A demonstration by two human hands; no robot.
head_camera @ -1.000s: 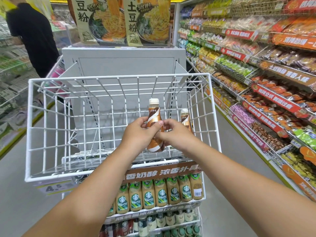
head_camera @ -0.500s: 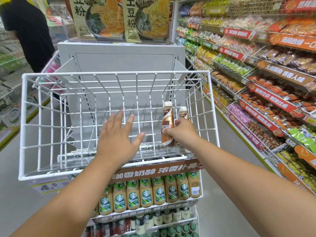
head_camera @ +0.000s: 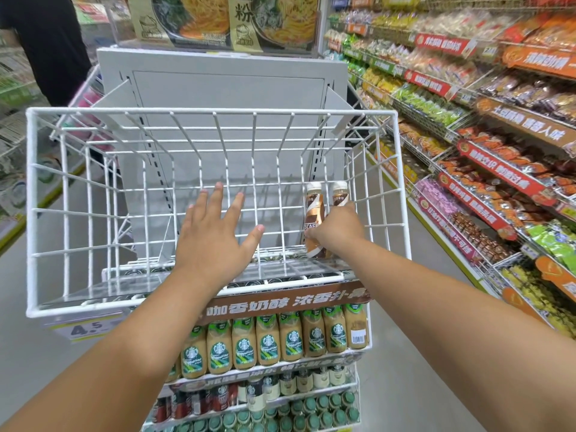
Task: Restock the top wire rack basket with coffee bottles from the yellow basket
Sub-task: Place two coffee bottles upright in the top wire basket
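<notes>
The fingers of my right hand (head_camera: 338,230) are curled around a brown coffee bottle (head_camera: 314,221). It stands up straight at the right end of the white wire basket (head_camera: 46,194), touching a second bottle (head_camera: 339,194) just behind it. My left hand (head_camera: 215,238) is inside the basket with its fingers spread apart, holding nothing. Under the basket is a shelf of green-label coffee bottles (head_camera: 268,342). I cannot see the yellow basket.

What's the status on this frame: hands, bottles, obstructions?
Left hand open, fingers spread inside the white wire rack basket. Right hand with a grip on two brown white-capped coffee bottles at the basket's right side. Nothing in the way.
</notes>
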